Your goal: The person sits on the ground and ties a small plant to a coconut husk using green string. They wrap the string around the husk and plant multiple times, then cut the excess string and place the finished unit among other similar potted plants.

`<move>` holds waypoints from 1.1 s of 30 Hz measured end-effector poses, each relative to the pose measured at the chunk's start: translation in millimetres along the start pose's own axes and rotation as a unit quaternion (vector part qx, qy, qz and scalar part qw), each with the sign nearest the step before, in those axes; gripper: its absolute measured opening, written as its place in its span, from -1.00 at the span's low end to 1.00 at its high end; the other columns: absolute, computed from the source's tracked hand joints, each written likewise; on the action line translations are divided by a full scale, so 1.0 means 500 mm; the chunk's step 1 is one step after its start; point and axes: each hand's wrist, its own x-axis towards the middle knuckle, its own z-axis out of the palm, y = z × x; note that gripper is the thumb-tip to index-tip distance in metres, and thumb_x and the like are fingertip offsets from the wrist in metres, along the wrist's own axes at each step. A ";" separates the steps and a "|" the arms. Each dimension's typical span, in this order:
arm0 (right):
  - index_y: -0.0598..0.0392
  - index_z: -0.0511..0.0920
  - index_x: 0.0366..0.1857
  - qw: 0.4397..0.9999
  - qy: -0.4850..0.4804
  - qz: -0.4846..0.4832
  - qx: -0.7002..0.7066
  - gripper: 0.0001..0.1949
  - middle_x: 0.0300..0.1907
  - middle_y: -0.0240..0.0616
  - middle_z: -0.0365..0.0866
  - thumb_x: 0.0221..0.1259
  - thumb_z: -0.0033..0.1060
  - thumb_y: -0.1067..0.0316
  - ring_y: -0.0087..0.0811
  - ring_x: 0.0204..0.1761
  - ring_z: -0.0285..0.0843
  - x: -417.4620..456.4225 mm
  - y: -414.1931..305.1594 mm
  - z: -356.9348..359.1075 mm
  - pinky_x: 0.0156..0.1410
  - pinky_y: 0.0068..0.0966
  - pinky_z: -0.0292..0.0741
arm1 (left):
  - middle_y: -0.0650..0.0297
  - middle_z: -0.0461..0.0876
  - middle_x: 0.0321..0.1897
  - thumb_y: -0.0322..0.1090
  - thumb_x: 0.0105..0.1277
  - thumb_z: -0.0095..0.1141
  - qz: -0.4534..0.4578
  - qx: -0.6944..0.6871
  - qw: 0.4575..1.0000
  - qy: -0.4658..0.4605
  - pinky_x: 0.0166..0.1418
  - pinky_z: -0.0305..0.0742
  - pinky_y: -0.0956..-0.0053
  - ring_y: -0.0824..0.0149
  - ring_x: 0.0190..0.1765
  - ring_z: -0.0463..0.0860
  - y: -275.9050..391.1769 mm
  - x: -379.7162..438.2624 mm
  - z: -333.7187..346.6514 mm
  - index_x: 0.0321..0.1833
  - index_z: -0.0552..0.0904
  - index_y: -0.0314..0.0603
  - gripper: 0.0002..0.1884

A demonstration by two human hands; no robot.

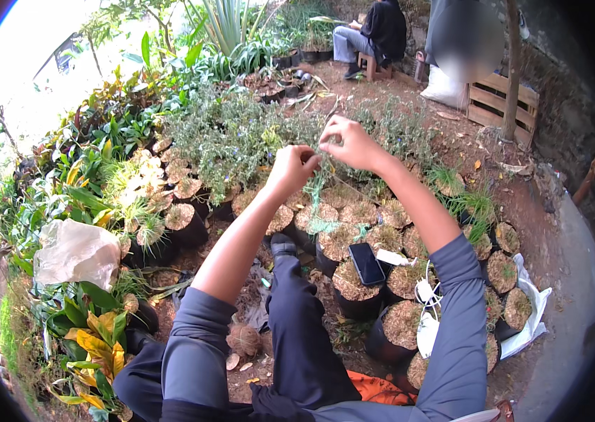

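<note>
My left hand (pixel 293 168) is raised in front of me, thumb and fingers closed on a tangle of green plastic netting (pixel 314 196). The netting hangs down to several black planting bags topped with dry straw-like growth (pixel 344 240). Just right of it and slightly higher is my right hand (pixel 351 141), fingers curled and thumb near the fingertips. Whether it pinches a thin strand is too fine to tell. Below the hands a black smartphone (pixel 366 264) lies across a bag top, beside a white rectangular device (pixel 393 257).
A white cable and plug (pixel 425 291) and a white pouch-like item (pixel 427 333) rest on bags at right. A brown fibrous ball (pixel 243 340) lies by my leg. Crumpled pale plastic (pixel 78 253) covers plants at left. Beyond sit a person (pixel 382 31) and a wooden crate (pixel 498 103).
</note>
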 end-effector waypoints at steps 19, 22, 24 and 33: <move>0.12 0.67 -0.19 0.847 -0.176 0.239 0.441 -0.75 -0.36 -0.41 0.64 0.24 0.25 0.17 -0.64 -0.37 0.51 -0.089 0.166 0.291 -0.22 -0.59 0.50 | 0.50 0.31 -0.48 -0.20 0.41 0.04 -0.162 -0.304 0.920 0.187 -0.22 0.55 0.55 0.60 -0.47 0.36 -0.206 -0.071 -0.212 0.02 0.61 -0.09 -0.76; 0.14 0.68 -0.23 0.904 -0.096 0.270 0.318 -0.78 -0.34 -0.39 0.66 0.18 0.28 0.23 -0.56 -0.36 0.50 -0.090 0.257 0.272 -0.21 -0.52 0.46 | 0.45 0.31 -0.47 -0.19 0.41 0.03 -0.182 -0.290 0.911 0.230 -0.20 0.58 0.52 0.58 -0.44 0.36 -0.248 -0.086 -0.251 0.01 0.60 -0.09 -0.77; 0.14 0.68 -0.27 0.940 -0.029 0.281 0.189 -0.80 -0.35 -0.34 0.69 0.17 0.28 0.25 -0.51 -0.34 0.55 -0.096 0.325 0.245 -0.19 -0.47 0.47 | 0.47 0.32 -0.45 -0.16 0.42 0.02 -0.191 -0.236 0.919 0.250 -0.25 0.53 0.55 0.58 -0.44 0.36 -0.272 -0.091 -0.269 0.01 0.58 -0.06 -0.77; 0.16 0.64 -0.26 0.930 0.179 0.300 -0.114 -0.85 -0.12 0.00 0.58 0.17 0.21 0.34 -0.08 -0.07 0.58 -0.031 0.364 0.126 0.09 -0.18 0.45 | 0.35 0.60 -0.21 -0.15 0.40 0.01 -0.210 -0.114 0.914 0.327 -0.28 0.41 0.55 0.52 -0.25 0.50 -0.380 -0.198 -0.424 -0.05 0.63 -0.06 -0.76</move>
